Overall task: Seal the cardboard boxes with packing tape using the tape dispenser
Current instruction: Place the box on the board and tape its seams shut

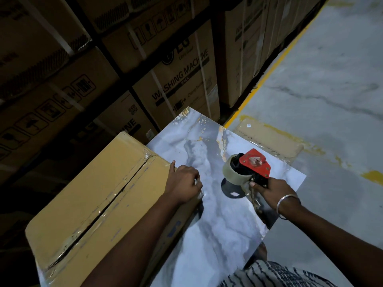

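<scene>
two hands work over a marble-look tabletop (207, 224): right hand (271, 190) grips the red tape dispenser (246, 168) just above it; left hand (184, 186), index finger out, pinches a shiny bit beside the taped cardboard box (99, 197).

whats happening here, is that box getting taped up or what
A person is at work with a red tape dispenser, gripped by its handle in the right hand above a glossy marble-patterned sheet. The left hand is curled at the edge of a cardboard box, seemingly pinching a bit of tape. The box's centre seam already carries wrinkled clear tape but still gapes. Washing machine cartons are stacked behind.
</scene>
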`<state>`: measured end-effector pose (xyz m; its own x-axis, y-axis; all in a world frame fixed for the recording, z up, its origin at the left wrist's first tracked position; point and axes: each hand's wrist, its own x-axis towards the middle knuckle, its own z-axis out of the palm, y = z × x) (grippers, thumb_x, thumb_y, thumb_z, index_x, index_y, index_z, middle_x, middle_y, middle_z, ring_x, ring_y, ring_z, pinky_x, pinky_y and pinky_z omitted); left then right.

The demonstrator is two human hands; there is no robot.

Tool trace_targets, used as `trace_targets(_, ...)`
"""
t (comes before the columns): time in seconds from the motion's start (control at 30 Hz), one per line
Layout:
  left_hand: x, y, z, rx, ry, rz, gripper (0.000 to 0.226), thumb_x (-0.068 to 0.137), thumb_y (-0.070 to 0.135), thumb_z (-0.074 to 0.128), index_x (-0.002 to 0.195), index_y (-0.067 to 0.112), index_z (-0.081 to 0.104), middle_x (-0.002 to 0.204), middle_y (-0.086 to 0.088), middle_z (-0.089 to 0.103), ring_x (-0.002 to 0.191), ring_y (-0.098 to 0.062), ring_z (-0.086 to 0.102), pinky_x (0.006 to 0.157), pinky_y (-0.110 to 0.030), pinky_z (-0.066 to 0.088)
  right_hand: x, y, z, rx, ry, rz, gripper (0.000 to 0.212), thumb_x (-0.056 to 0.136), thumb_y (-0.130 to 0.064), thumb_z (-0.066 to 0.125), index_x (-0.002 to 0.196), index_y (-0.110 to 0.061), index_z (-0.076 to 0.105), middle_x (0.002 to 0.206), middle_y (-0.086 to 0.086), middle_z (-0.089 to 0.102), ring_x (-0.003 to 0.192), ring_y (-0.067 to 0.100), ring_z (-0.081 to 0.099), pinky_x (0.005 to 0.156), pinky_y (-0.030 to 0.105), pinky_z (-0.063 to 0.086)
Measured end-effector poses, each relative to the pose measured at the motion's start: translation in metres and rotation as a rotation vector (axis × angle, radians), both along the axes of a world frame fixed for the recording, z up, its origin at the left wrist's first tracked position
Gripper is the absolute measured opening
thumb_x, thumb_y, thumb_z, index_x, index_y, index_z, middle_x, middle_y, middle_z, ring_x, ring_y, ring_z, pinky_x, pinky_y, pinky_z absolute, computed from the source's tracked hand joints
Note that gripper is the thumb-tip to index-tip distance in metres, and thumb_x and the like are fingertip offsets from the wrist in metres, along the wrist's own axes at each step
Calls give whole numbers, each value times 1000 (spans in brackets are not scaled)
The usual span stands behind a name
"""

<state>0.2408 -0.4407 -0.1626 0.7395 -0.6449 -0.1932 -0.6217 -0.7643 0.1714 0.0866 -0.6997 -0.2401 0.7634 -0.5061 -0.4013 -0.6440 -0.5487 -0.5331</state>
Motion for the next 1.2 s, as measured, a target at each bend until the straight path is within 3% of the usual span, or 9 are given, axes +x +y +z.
trace_targets(0.1,-7,-4,-3,-4,-7,95,17,88,32,51,97,21,60,98,10,58,109,-17,51,120,-48,1,5,-4,-11,-136,35,39,54,91,-69,53,114,-22,66,103,11,74,93,36,68,68,34,47)
trace_targets(0.33,-31,-26,2,-149,29,409,49,78,12,55,125,24,50,122,4,59,125,-17,47,123,-47,2,19,1,-27,-228,53,127,41,99,-55,50,110,-16,57,111,11,71,96,35,69,70,35,50)
trace_targets(0.57,-53,-22,-6,-344,140,408,73,72,4,64,140,27,50,150,0,49,148,-12,27,125,-38,9,27,9,-36,-186,-6,147,43,96,-58,52,109,-17,57,108,11,70,92,36,68,72,39,55)
trace_targets(0.73,-65,-23,-2,-378,146,428,68,73,2,59,137,25,54,144,-3,55,143,-14,37,125,-38,10,31,16,-36,-234,-23,121,39,94,-59,53,102,-21,55,100,8,70,89,35,67,74,42,56)
trace_targets(0.9,-66,-26,-4,-318,84,413,53,73,1,53,119,24,66,115,-4,71,144,-12,36,123,-38,13,32,26,-36,-374,75,114,55,92,-55,55,129,-14,49,127,12,57,118,36,51,97,48,41)
trace_targets(0.97,-65,-25,-8,-281,64,379,44,73,4,54,107,25,72,104,-1,75,145,-10,34,121,-39,15,31,33,-39,-326,-12,15,82,85,-53,64,148,-8,37,141,19,47,131,42,41,107,56,31)
trace_targets(1.07,-64,-24,-8,-257,64,356,41,74,8,53,103,26,75,105,-1,75,145,-9,34,122,-39,13,30,56,-29,-346,-295,-73,98,73,-50,62,152,-1,30,151,26,35,141,43,30,113,63,19)
trace_targets(1.13,-63,-24,-4,-359,130,398,46,74,11,42,103,25,75,113,1,74,142,-9,38,122,-35,10,30,77,-18,-291,-474,-53,95,77,-52,58,152,-2,32,155,26,32,145,39,28,116,59,16)
trace_targets(1.2,-62,-21,4,-567,250,494,49,74,8,39,103,26,73,117,8,71,131,-14,48,116,-26,19,34,101,-5,-13,-661,0,84,87,-54,51,152,-2,36,156,21,33,148,19,26,123,40,17)
